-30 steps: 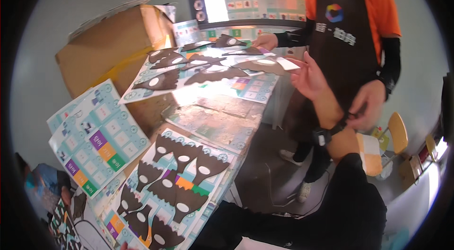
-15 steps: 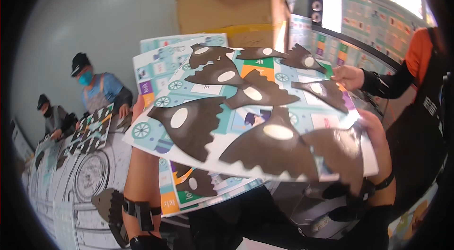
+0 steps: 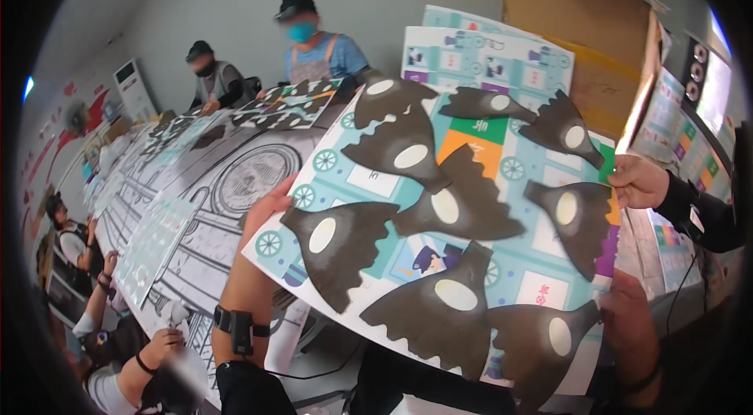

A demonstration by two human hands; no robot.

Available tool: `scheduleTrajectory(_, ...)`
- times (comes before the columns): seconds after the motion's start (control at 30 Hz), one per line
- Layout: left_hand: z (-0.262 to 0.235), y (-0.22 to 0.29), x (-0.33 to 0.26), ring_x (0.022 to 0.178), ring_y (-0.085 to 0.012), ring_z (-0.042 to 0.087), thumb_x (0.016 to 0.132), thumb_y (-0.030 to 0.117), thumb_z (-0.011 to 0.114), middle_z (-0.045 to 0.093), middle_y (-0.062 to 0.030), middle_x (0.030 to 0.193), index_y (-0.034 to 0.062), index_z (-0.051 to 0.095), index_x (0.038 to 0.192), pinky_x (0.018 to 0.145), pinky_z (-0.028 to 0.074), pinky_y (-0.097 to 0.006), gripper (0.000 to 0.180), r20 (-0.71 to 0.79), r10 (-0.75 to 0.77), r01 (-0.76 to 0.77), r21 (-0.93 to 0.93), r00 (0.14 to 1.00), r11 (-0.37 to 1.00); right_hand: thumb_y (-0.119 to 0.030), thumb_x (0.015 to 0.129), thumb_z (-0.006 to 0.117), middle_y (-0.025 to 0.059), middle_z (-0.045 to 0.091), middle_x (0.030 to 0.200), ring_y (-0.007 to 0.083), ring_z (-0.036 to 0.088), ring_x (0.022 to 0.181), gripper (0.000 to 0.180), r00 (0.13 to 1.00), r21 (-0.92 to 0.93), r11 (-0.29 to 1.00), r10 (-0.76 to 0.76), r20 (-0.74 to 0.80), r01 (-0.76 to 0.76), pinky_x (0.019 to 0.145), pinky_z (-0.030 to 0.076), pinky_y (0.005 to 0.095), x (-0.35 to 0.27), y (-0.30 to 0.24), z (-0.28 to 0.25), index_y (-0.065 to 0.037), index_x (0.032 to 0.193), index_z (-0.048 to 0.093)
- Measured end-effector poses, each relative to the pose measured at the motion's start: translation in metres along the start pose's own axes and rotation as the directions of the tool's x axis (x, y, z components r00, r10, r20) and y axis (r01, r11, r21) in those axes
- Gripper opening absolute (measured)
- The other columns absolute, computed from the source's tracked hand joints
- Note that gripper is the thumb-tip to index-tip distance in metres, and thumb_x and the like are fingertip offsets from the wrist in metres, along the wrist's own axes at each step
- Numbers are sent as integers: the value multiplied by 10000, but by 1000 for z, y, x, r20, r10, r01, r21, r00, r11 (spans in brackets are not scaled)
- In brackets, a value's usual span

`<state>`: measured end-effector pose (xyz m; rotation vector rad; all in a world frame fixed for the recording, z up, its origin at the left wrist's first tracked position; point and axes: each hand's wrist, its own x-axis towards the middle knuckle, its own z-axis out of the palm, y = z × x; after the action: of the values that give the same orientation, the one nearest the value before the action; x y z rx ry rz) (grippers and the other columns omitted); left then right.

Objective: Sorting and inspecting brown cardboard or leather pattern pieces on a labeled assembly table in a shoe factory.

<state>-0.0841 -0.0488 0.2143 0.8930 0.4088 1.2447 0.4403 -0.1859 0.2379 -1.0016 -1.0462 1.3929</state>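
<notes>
A large printed sheet (image 3: 502, 215) in teal and white, with orange, green and purple blocks, is held up tilted in front of me. My left hand (image 3: 271, 205) grips its left edge, the fingers partly behind it. My right hand (image 3: 627, 307) holds the lower right edge. Several dark brown fan-shaped pieces (image 3: 341, 270) with zigzag edges and white ovals lie on the sheet, some overlapping; I cannot tell their material. A co-worker's hand (image 3: 639, 182), in a black sleeve, pinches the right edge above my right hand.
More printed sheets (image 3: 420, 50) stand behind, against a cardboard box (image 3: 549, 3). At left stretches a long table (image 3: 204, 238) with a line-drawn cover, bearing a teal sheet (image 3: 157, 246) and boards with dark pieces (image 3: 290, 113). Several people sit around it, including one in blue (image 3: 337, 54).
My view has swung left, bringing in more of the table and people. The held sheet now faces me more squarely and sits further right. Both hands still hold it.
</notes>
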Motion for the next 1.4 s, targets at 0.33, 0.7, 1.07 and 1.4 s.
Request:
scheduleTrajectory(0.33, -174, 80, -209, 1238, -333, 584, 782, 64, 607, 521, -242, 1404, -64, 303, 1493, 1070, 466, -407, 783, -338, 112, -68, 138, 934, 988, 62, 802, 480, 70, 645, 1052, 140, 611, 911, 468, 881, -130, 977, 210, 423, -170, 829, 469, 289, 150, 113, 168, 29, 1264, 546)
scheduleTrajectory(0.7, -218, 74, -236, 1279, -277, 544, 858, 54, 559, 509, -201, 1424, -40, 309, 1505, 1098, 417, -373, 700, -519, 145, -18, 242, 842, 970, 66, 822, 493, 35, 642, 1028, 116, 610, 928, 370, 752, -262, 953, 285, 594, -155, 846, 476, 267, 262, 125, 239, 29, 1176, 591)
scheduleTrajectory(1.07, -224, 55, -231, 1266, -299, 547, 834, 63, 570, 526, -185, 1399, -38, 327, 1482, 1096, 420, -388, 700, -570, 415, -250, 347, 709, 904, -226, 1050, 413, 128, 680, 1102, 170, 673, 812, 428, 807, -133, 963, 268, 527, -233, 679, 550, 298, 298, 129, 224, -2, 1411, 464)
scheduleTrajectory(1.4, -264, 106, -218, 1160, -369, 621, 934, 67, 434, 561, -214, 1331, 30, 348, 1454, 975, 538, -522, 529, -619, 597, -457, 392, 511, 798, -146, 981, 484, 176, 721, 922, 187, 687, 606, 383, 797, -616, 776, 455, 399, -135, 546, 550, 277, 227, 128, 191, 60, 1296, 554)
